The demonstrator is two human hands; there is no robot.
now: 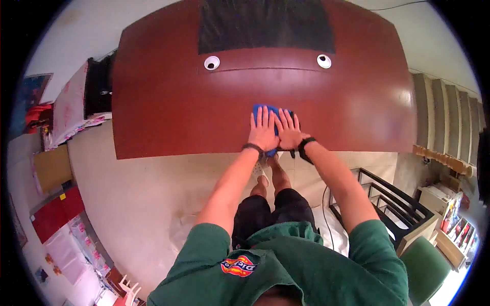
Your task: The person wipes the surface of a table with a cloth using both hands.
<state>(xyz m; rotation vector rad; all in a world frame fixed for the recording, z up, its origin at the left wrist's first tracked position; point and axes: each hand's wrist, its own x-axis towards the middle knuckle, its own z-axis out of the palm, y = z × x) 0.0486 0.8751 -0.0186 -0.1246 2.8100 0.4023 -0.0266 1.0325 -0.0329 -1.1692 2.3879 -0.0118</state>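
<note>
A blue cloth (274,109) lies on a reddish-brown wooden desk (163,102), close to its near edge. My left hand (264,131) rests flat on the cloth with its fingers stretched forward. Beside it, my right hand (290,131) also presses flat on the cloth, fingers extended and slightly apart. The two hands touch or nearly touch at the thumbs, and they hide most of the cloth. Part of it hangs at the desk's edge below my wrists. Dark bands circle both wrists.
Two round cable-hole covers (212,62) are set into the desktop. A black mat (265,25) covers its far middle. To the right stand a black metal frame (388,199) and a green chair (426,270). A cable (326,219) hangs near my legs.
</note>
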